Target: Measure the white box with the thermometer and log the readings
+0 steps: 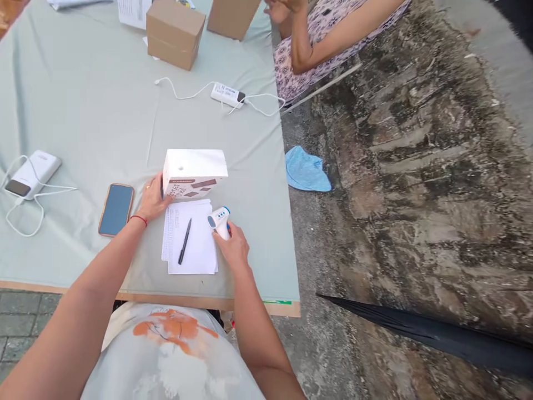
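Observation:
My left hand [152,201] grips the lower left corner of a white box [195,162], its thumb on the printed front and the fingers along the side. The box has brown lettering and block shapes. My right hand [234,245] is closed around the handle of a white and blue infrared thermometer [220,218], its head tilted up to the left. Between my hands lie sheets of paper [200,244] with handwriting, partly beneath the thermometer. A black pen [185,241] rests on the sheets. Left of my left hand is a smartphone [116,209] with a dark screen.
A white power bank [39,169] with a looped cable lies at the left, another power bank [225,93] farther back. Cardboard boxes [172,36] stand at the far side. Past the table's right edge are another person's arm [333,47] and a blue cloth [306,169] on the ground.

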### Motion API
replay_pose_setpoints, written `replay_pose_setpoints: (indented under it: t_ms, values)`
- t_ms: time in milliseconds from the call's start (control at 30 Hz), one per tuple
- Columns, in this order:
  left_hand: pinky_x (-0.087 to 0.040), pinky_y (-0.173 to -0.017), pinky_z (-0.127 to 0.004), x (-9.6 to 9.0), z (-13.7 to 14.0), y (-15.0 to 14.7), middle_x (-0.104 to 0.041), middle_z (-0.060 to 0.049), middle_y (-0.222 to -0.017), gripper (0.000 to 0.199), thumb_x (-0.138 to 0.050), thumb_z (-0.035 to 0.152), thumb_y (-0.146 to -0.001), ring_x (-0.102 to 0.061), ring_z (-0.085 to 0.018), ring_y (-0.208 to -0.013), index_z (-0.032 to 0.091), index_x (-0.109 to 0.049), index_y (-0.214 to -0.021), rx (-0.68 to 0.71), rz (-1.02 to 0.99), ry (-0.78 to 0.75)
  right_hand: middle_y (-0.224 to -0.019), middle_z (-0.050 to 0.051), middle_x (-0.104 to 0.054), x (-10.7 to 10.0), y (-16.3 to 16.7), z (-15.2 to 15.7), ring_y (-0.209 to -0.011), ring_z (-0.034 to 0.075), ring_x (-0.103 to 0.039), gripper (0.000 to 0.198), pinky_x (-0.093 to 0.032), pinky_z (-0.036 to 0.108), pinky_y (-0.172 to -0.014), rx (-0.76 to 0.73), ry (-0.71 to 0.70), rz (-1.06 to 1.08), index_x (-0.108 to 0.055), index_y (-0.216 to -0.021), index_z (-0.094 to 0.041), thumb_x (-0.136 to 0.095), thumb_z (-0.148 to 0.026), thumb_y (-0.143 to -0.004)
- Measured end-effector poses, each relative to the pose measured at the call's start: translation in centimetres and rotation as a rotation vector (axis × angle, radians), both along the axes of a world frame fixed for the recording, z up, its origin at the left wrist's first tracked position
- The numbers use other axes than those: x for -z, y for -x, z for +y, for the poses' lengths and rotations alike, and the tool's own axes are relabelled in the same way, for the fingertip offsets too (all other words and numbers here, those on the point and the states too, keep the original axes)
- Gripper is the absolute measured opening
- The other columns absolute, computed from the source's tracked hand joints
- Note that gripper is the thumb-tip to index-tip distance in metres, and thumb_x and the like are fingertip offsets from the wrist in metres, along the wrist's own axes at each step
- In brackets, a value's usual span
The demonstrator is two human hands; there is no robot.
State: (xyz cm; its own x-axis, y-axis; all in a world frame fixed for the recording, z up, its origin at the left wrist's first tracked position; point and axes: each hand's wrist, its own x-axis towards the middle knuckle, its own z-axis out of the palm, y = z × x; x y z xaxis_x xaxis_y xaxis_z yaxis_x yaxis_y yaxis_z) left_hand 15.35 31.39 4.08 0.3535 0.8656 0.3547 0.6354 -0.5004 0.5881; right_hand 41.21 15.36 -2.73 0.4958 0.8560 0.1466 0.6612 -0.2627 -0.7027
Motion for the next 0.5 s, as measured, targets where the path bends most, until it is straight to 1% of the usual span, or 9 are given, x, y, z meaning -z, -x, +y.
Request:
replay_pose_setpoints:
  t_ms: [67,100,167,233,300,333,400,467,500]
  values:
    - [-0.03,-0.122,-0.059,0.0,0.1,-0.3,-0.045,-0.017,-0.157,0.084,-0.059,0.043,-0.083,-0.035,-0.04,-0.149,0.013,-0.029,-0.155,0.006,0.023,0.023,-0.115,0.015,-0.059,0.2,0.2,-0.5,-0.106,0.031,-0.055,0.055,-0.046,0.046,-0.091,-0.051,-0.051,-0.17,-0.062,-0.131,-0.017,-0.069,-0.04,-0.081]
    - [-0.029,-0.123,-0.059,0.0,0.2,-0.4,-0.044,-0.017,-0.158,0.082,-0.057,0.043,-0.085,-0.035,-0.039,-0.15,0.012,-0.029,-0.155,0.014,0.033,0.032,-0.116,0.016,-0.057,0.1,0.7,-0.6,-0.106,0.03,-0.054,0.049,-0.045,0.046,-0.092,-0.106,-0.1,-0.242,-0.063,-0.131,-0.018,-0.066,-0.037,-0.086]
    - [-0.026,-0.125,-0.057,0.1,0.1,-0.5,-0.043,-0.02,-0.159,0.08,-0.056,0.041,-0.086,-0.033,-0.038,-0.152,0.009,-0.03,-0.155,0.015,0.064,0.053,-0.111,0.013,-0.056,-0.2,2.2,-0.4,-0.101,0.026,-0.052,0.035,-0.043,0.042,-0.09,-0.296,-0.185,-0.335,-0.068,-0.127,-0.022,-0.056,-0.028,-0.095]
    - [-0.023,-0.127,-0.057,0.4,-0.4,-0.5,-0.039,-0.024,-0.161,0.083,-0.059,0.035,-0.084,-0.03,-0.039,-0.154,0.004,-0.029,-0.154,-0.026,0.107,0.086,-0.102,0.009,-0.057,-0.5,3.8,0.3,-0.094,0.022,-0.051,0.035,-0.041,0.037,-0.085,-0.526,-0.192,-0.371,-0.072,-0.12,-0.028,-0.049,-0.017,-0.097]
    - [-0.019,-0.129,-0.059,1.0,-1.9,-0.1,-0.033,-0.029,-0.163,0.088,-0.063,0.031,-0.081,-0.025,-0.041,-0.156,0.0,-0.026,-0.155,-0.091,0.147,0.114,-0.095,0.007,-0.057,-0.9,4.7,1.2,-0.088,0.021,-0.049,0.038,-0.038,0.035,-0.081,-0.666,-0.171,-0.387,-0.074,-0.114,-0.031,-0.048,-0.011,-0.096]
    - [-0.018,-0.129,-0.06,1.4,-2.9,0.1,-0.032,-0.028,-0.163,0.088,-0.064,0.031,-0.081,-0.024,-0.041,-0.157,0.002,-0.026,-0.155,-0.108,0.157,0.113,-0.093,0.006,-0.057,-1.1,4.8,1.7,-0.086,0.021,-0.049,0.036,-0.037,0.035,-0.08,-0.708,-0.164,-0.394,-0.075,-0.11,-0.031,-0.05,-0.011,-0.096]
    - [-0.02,-0.129,-0.059,2.1,-5.3,0.9,-0.034,-0.027,-0.163,0.082,-0.064,0.033,-0.084,-0.025,-0.04,-0.157,0.004,-0.031,-0.153,-0.085,0.199,0.07,-0.088,0.006,-0.058,-1.6,4.2,2.3,-0.083,0.021,-0.049,0.026,-0.037,0.036,-0.08,-0.782,-0.157,-0.397,-0.076,-0.1,-0.029,-0.054,-0.014,-0.096]
    - [-0.023,-0.127,-0.061,2.7,-7.7,1.7,-0.036,-0.022,-0.163,0.072,-0.064,0.037,-0.086,-0.029,-0.039,-0.155,0.012,-0.04,-0.149,-0.042,0.228,-0.01,-0.086,0.006,-0.06,-2.0,3.0,2.4,-0.083,0.021,-0.05,0.018,-0.038,0.036,-0.081,-0.835,-0.155,-0.356,-0.073,-0.094,-0.026,-0.056,-0.02,-0.096]
    - [-0.024,-0.126,-0.062,2.9,-8.6,2.0,-0.036,-0.021,-0.163,0.066,-0.064,0.038,-0.087,-0.03,-0.039,-0.155,0.016,-0.045,-0.146,-0.025,0.243,-0.035,-0.085,0.006,-0.061,-2.1,2.4,2.3,-0.082,0.022,-0.051,0.016,-0.04,0.037,-0.081,-0.836,-0.162,-0.308,-0.071,-0.091,-0.024,-0.056,-0.023,-0.096]
